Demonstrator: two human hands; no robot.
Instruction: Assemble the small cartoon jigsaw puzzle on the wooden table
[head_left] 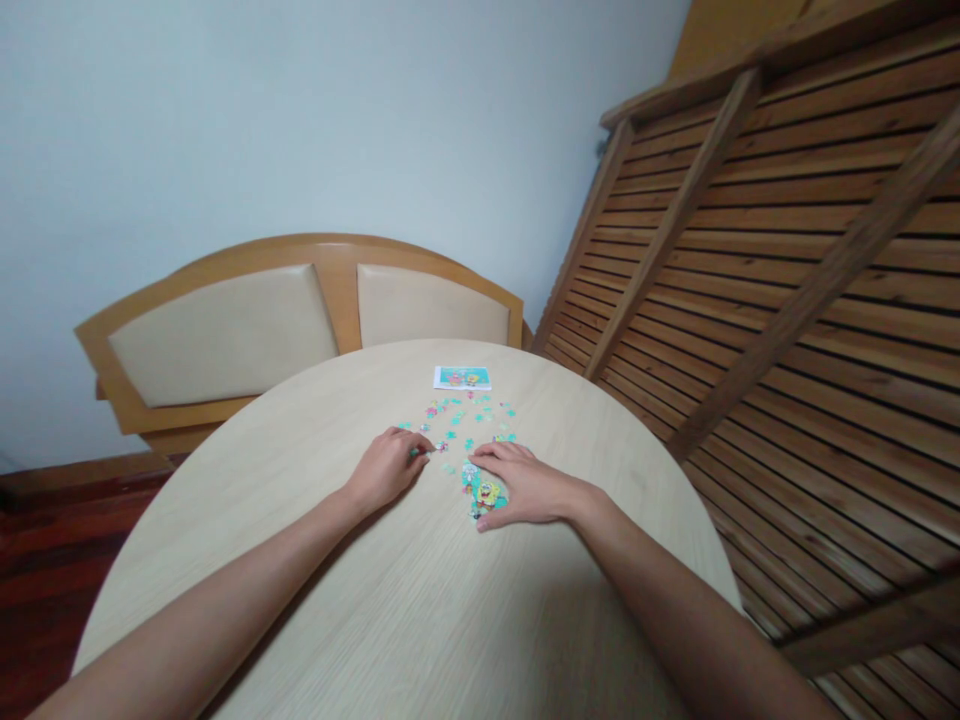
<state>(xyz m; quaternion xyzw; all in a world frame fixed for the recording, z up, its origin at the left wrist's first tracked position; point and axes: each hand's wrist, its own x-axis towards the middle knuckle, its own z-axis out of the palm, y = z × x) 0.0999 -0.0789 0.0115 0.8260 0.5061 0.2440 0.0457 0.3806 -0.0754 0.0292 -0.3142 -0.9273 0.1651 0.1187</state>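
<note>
— Fingers [501, 453] of the right hand [541, 490]: how are they set?
— Spread from the thumb, arched around the joined puzzle section [470, 474] on the table [337, 610]; fingertips by its far end, thumb at its near edge.
— Which way does it point?
— Its visible long axis runs near to far, leaning slightly left at the far end. Its yellow figure [488, 493] stands head-away.
— And the left hand [381, 472]?
— Bent fingers drawn toward the thumb, a teal piece [413, 453] between; whether pinched, I can't tell. Loose pieces [451, 435] lie ahead, before a crosswise picture sheet [462, 378].
</note>
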